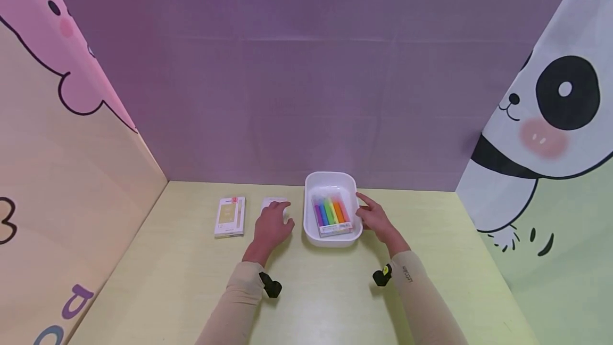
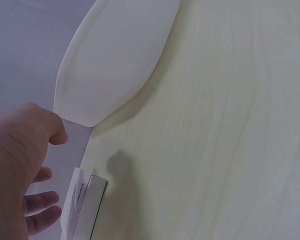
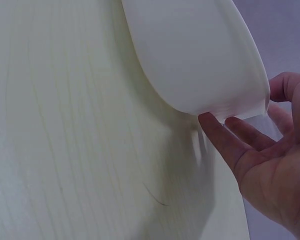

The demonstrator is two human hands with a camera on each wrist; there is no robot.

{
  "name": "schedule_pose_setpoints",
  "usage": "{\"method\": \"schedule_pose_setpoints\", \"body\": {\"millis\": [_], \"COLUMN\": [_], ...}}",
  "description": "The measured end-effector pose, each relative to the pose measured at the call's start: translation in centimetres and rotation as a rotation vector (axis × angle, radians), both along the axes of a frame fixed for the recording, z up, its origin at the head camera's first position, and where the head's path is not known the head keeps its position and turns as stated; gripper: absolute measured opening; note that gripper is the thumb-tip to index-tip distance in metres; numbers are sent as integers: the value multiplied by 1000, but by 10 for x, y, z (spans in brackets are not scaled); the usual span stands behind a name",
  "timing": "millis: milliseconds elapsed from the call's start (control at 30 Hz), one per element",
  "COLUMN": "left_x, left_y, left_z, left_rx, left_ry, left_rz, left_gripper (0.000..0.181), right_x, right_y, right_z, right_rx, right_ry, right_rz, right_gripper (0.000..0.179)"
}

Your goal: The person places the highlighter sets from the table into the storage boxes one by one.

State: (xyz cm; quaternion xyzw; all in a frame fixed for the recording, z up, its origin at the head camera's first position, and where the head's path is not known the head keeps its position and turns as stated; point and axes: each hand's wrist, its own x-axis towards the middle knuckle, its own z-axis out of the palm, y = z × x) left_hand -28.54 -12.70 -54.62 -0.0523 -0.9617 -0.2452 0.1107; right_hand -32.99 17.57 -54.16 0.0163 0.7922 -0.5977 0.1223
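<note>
White tray [image 1: 330, 241] at the middle of the worktop [image 1: 325, 302], toward its far edge, flat on its base, with a pack of coloured markers [image 1: 332, 216] lying inside. At the tray's right wall, right hand [image 1: 375, 220]: grip apart, fingertips spread against the outside rather than clamped on the rim. Just left of the tray, left hand [image 1: 272, 226]: grip apart too, thumb well away from the other fingers, over a small pale box [image 1: 272, 199]; cannot tell about contact with it. Probably steadying the tray while reaching for that box. To do this well, press only lightly with the right hand to avoid skidding the tray; lower the left fingers to either side of the box before pinching, and leave room to the tray's left wall to avoid nudging it. Farther left, a white box with a gold panel [image 1: 229, 217], well apart from the tray. Beyond, purple backdrop [image 1: 287, 100] along the far edge.
</note>
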Motion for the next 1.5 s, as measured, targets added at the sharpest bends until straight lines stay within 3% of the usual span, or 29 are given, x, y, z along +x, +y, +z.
{"method": "schedule_pose_setpoints", "body": {"millis": [200, 600, 967, 1500], "left_x": [1, 2, 7, 12], "left_y": [0, -3, -5, -9], "left_z": [-3, -10, -7, -10], "left_rx": [-30, -37, -46, -26], "left_ry": [35, -33, -89, -116], "left_rz": [32, 93, 171, 258], "left_gripper": [47, 63, 67, 75], "right_x": [0, 0, 0, 1], "right_y": [0, 1, 0, 0], "right_z": [1, -1, -1, 0], "right_rx": [1, 15, 11, 12], "right_ry": [-3, -8, -9, -8], "right_rz": [0, -5, 0, 10], "right_gripper": [61, 60, 61, 61]}}
